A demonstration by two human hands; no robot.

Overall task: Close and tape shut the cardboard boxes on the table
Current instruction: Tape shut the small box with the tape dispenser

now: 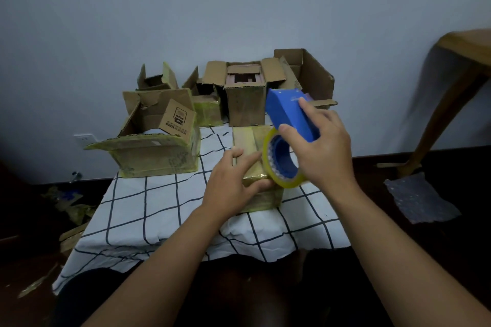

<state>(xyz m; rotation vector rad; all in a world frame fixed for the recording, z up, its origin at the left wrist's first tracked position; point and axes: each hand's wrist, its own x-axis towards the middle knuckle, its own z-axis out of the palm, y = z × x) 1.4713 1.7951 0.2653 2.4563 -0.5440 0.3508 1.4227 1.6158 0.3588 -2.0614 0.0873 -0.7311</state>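
Both hands work at the closed small box (252, 156): the left hand (233, 180) presses flat, fingers straight, on its lid, while the right hand (322, 146) grips the blue tape dispenser (291, 114), its yellowish roll (281, 162) touching the box's near right edge. That box runs lengthwise away from the person, so the tape's pull likely follows this axis. Beyond the hands, open boxes (244, 87) wait untaped.
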